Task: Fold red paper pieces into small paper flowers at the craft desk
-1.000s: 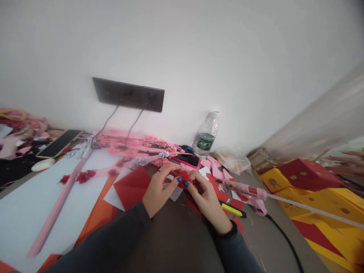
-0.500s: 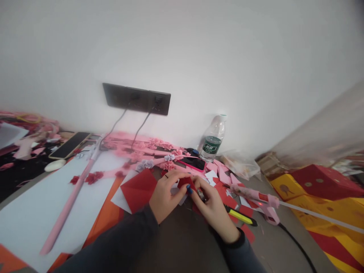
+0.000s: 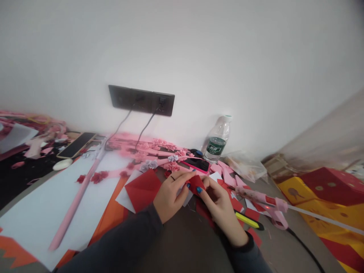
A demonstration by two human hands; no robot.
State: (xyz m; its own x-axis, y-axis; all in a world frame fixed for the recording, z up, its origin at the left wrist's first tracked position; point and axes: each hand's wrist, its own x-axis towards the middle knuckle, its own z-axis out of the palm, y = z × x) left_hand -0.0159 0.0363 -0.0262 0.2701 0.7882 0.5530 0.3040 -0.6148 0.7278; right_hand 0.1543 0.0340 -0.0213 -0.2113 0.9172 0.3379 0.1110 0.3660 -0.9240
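Note:
Between my two hands is a small folded piece of red paper (image 3: 196, 183). My left hand (image 3: 172, 195) pinches its left edge with thumb and fingers. From the other side, my right hand (image 3: 217, 203) grips it, the blue-nailed thumb pressed on its face. A larger red paper square (image 3: 143, 188) with crease lines lies just left of my left hand, on top of white paper. Close to my right hand rest a yellow-and-black utility knife (image 3: 248, 220) and scattered red scraps. The underside of the folded paper is hidden by my fingers.
A pink glue gun (image 3: 269, 203) with a lit red light lies at right, its black cord running forward. Behind stand a water bottle (image 3: 216, 142) and a phone (image 3: 196, 164). Pink strips with paper flowers (image 3: 172, 159), white sheets (image 3: 82, 204) and a pink tube (image 3: 72, 212) spread leftward.
The whole view has shifted slightly, so things sit further right. My right thumb has moved on the red paper, which now shows more of its face between my hands.

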